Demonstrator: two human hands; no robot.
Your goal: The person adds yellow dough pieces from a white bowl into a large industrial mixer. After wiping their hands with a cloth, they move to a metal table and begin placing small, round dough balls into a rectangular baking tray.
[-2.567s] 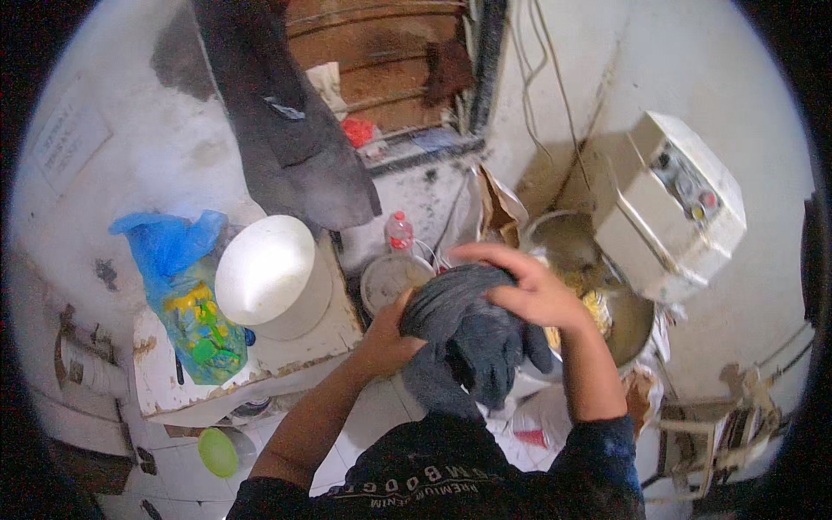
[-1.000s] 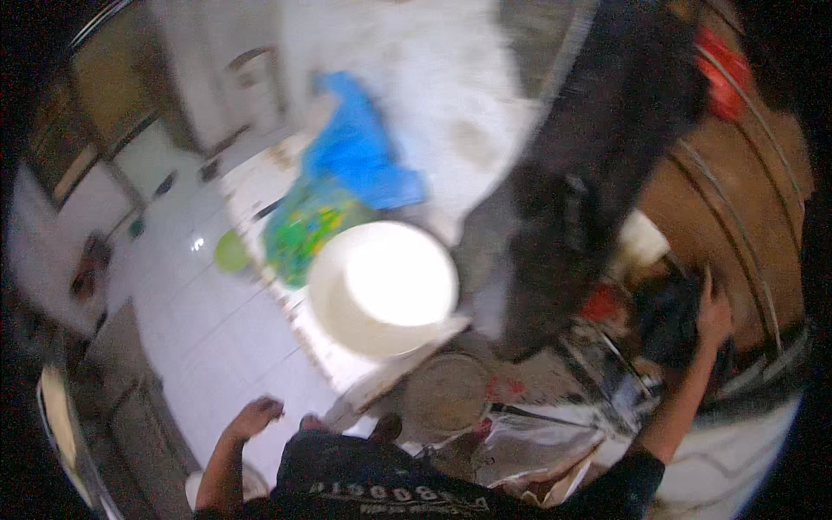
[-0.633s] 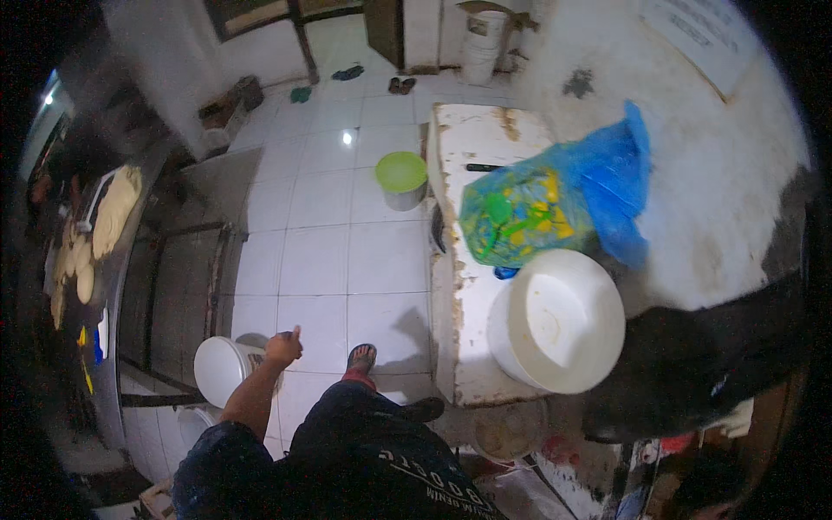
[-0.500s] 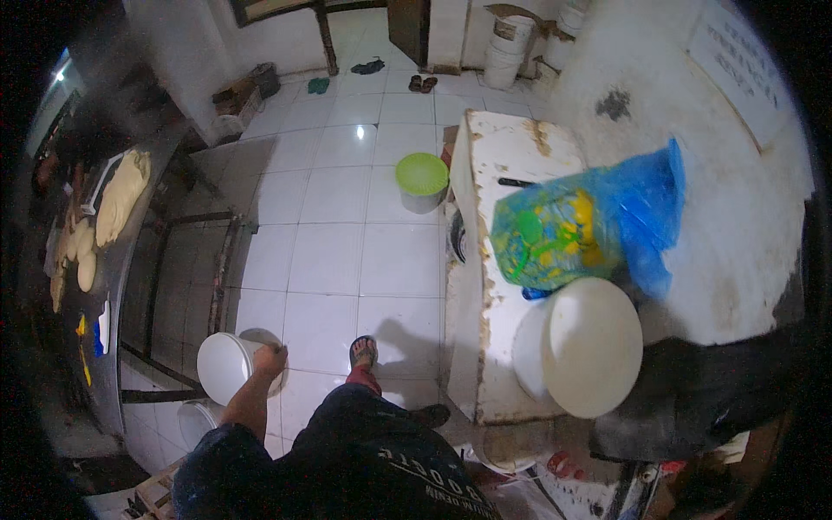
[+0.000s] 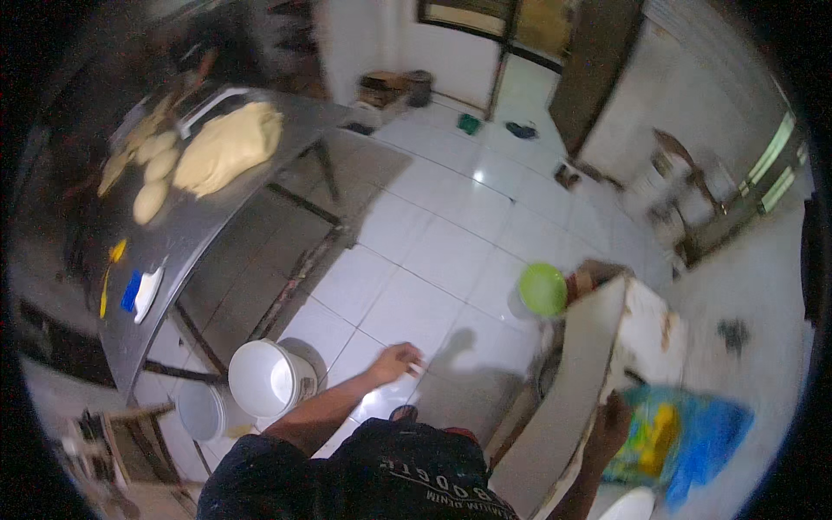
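My left hand (image 5: 399, 362) hovers over the tiled floor in front of me, fingers loosely curled, with no object that I can make out in it. To its left stands a white plastic bucket (image 5: 260, 379), its pale inside showing. My right hand (image 5: 614, 425) is at the near left side of a blue plastic bag (image 5: 711, 433) with yellow and green contents, on top of the white bench (image 5: 646, 334). Blur hides its fingers, and I cannot tell whether it touches the bag. Part of a white round container (image 5: 631, 505) shows at the lower edge.
On the left, a metal table (image 5: 208, 217) carries a large slab of dough (image 5: 230, 147), several dough balls (image 5: 151, 201), and a white-and-blue scraper (image 5: 147, 295). A second bucket (image 5: 199, 410) stands by the table leg. A green-topped tub (image 5: 543, 289) sits beside the bench.
My left hand has let go of the white bucket and moved right. My right hand has come into view by the blue bag. The view has turned left, toward the metal table.
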